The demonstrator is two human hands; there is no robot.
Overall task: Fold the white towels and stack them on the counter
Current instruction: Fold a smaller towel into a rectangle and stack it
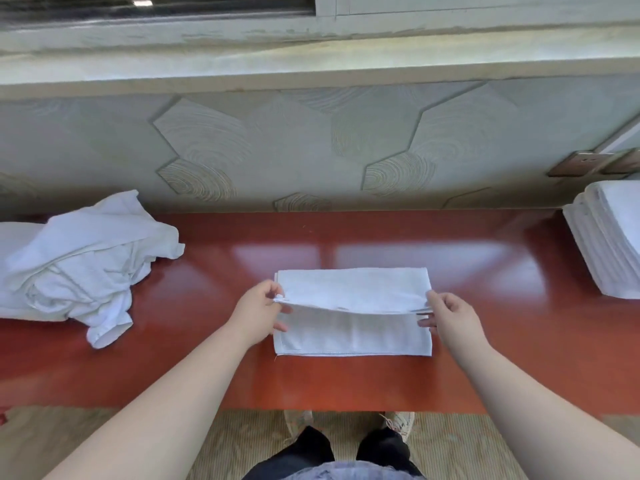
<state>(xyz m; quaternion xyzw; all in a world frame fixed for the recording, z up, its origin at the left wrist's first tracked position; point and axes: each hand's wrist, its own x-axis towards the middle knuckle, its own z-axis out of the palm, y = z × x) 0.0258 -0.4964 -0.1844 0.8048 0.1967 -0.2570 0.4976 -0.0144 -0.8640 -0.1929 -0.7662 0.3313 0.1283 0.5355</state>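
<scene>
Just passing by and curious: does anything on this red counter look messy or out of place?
Only the crumpled heap of white towels at the left end of the counter looks untidy. The stack at the right is neat, and the towel pinched by the left hand and right hand lies square.

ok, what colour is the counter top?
Glossy reddish-brown counter, plain with no pattern; the head view shows it.

A grey-green wall [311, 150] carries raised hexagon panels [204, 133] with ring patterns. A pale ledge [311, 67] runs across above the wall, and a window frame [332, 8] stands above the ledge. Two brown plates [585, 162] are mounted on the wall at the right. A beige ribbed floor [104, 438] fills the lower edge.
</scene>
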